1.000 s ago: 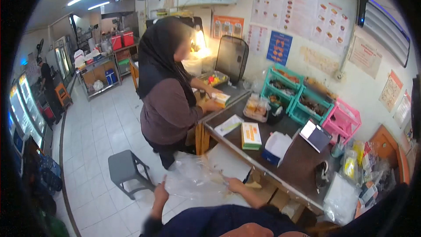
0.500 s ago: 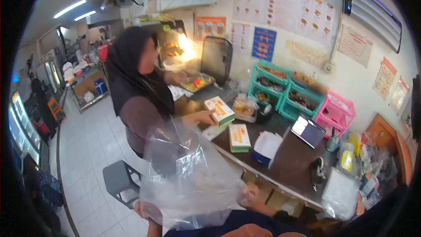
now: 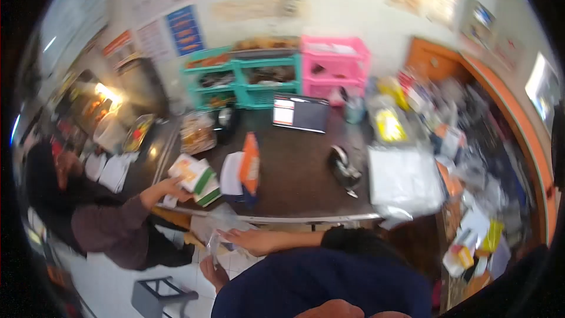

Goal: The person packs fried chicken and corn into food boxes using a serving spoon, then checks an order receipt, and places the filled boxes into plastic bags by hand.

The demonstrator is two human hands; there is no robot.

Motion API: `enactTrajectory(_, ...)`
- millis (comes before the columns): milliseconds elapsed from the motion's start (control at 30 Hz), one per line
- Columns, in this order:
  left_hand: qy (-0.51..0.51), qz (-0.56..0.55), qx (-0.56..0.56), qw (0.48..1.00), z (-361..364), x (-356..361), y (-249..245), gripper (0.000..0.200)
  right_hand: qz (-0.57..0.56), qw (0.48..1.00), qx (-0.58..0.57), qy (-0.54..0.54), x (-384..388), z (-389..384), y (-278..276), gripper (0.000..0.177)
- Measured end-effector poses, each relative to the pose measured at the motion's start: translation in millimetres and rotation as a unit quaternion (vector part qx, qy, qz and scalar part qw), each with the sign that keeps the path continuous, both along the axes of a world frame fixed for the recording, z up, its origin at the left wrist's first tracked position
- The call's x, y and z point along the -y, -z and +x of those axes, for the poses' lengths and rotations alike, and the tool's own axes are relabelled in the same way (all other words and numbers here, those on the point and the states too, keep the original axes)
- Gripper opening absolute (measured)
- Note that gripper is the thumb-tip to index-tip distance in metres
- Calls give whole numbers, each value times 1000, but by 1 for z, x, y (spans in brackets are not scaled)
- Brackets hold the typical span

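Note:
A clear plastic bag [image 3: 228, 218], slack and gathered, hangs at the counter's front edge, between my hands and the co-worker. Below it, my left hand [image 3: 214, 273] is closed on a narrow, twisted part of the film. My right hand [image 3: 250, 241] reaches in from the right, palm down, its fingers stretched out against the bag; blur hides the fingertips in part. Just beyond the bag, a co-worker's hand [image 3: 172, 189] grips white-and-green food boxes [image 3: 193, 175] with orange print, held close together and tilted near the counter edge. An open orange-and-white carton [image 3: 241, 171] stands beside them.
On the dark counter [image 3: 294, 185] lie a tablet [image 3: 301, 113], a dark device [image 3: 344, 168] and a stack of plastic bags [image 3: 406, 179]. Green baskets [image 3: 268, 76] and a pink rack [image 3: 334, 65] line the wall. A grey stool [image 3: 162, 297] stands on the floor.
My view has swung to the right. The bag, spread wide between my hands before, is now gathered and narrow, and my hands are close together. The co-worker's hand has brought the boxes together.

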State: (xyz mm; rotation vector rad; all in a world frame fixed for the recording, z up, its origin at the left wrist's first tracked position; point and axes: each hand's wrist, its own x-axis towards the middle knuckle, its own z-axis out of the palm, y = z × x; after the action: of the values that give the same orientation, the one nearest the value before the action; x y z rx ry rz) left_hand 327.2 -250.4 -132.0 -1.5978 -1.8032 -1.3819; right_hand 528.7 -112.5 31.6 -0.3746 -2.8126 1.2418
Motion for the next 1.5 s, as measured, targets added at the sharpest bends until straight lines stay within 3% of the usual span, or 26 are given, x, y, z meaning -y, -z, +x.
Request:
enactTrajectory(67, 2, -82, 89, 993, 13, -14, -31, 21, -12, 999, -33, 34, -23, 32, 4, 79)
enactTrajectory(133, 57, -147, 157, 975, 31, -25, -76, 16, -33, 993, -115, 17, -51, 71, 14, 62)
enactTrajectory(200, 132, -128, 489, 852, 53, -30, -112, 15, -70, 966, -245, -51, -84, 118, 32, 50)
enactTrajectory(233, 95, -206, 482, 846, 60, -31, -132, 15, -175, 963, -199, 51, -99, 157, 11, 39)
enactTrajectory(267, 54, -284, 472, 833, 62, -35, -142, 18, -117, 959, -221, 136, -121, 195, -2, 37)
enactTrajectory(300, 83, -280, 281, 914, 59, -41, -145, 15, -37, 935, -257, 243, -154, 236, 19, 35)
enactTrajectory(333, 108, -265, 78, 955, 53, -45, -146, 13, 77, 894, -172, 405, -177, 285, 13, 34)
enactTrajectory(367, 130, -241, -128, 953, 51, -47, -147, 10, -261, 701, -298, 593, -232, 345, 76, 36)
enactTrajectory(400, 90, -291, -71, 950, 55, -45, -152, 10, 118, 686, -6, 718, -251, 401, 83, 36)
enactTrajectory(433, 50, -336, -12, 940, 62, -44, -157, 11, 240, 558, -80, 791, -270, 457, 111, 36)
enactTrajectory(467, 7, -378, 45, 925, 68, -44, -162, 13, 343, 541, 18, 768, -280, 504, 117, 36)
enactTrajectory(533, -37, -395, 174, 901, 79, -58, -175, 13, 295, 523, 75, 796, -282, 534, 97, 35)
enactTrajectory(633, -50, -392, 252, 884, 96, -82, -190, 15, 269, 532, 130, 792, -314, 574, 133, 31)
enactTrajectory(700, -56, -396, 284, 872, 107, -94, -193, 16, 247, 521, -5, 817, -321, 575, 111, 24)
enactTrajectory(767, -57, -404, 311, 858, 122, -105, -194, 17, 254, 505, -135, 814, -313, 560, 51, 15)
enactTrajectory(867, -48, -422, 330, 843, 145, -126, -193, 18, 308, 478, -170, 805, -316, 572, 33, 14)
enactTrajectory(900, -42, -426, 337, 839, 151, -132, -191, 19, 413, 483, -198, 746, -315, 576, 37, 13)
enactTrajectory(1000, -19, -438, 347, 829, 168, -151, -186, 21, 345, 538, 11, 769, -319, 595, 96, 14)
enactTrajectory(1100, 13, -446, 352, 822, 182, -168, -183, 22, 434, 465, 63, 769, -306, 557, 97, 19)
enactTrajectory(1167, 38, -449, 354, 820, 188, -178, -182, 23, 344, 562, -56, 750, -321, 535, 81, 24)
enactTrajectory(1233, 68, -443, 353, 821, 191, -189, -182, 24, 330, 679, -125, 644, -348, 506, 74, 27)
enactTrajectory(1300, 100, -438, 350, 822, 194, -198, -180, 25, 485, 703, -12, 521, -374, 487, 65, 24)
enactTrajectory(1400, 186, -488, 289, 802, 196, -212, -175, 38, 370, 743, 246, 500, -412, 495, 73, 22)
enactTrajectory(1500, 252, -484, 260, 796, 205, -211, -173, 33, 386, 764, 272, 439, -413, 506, 40, 18)
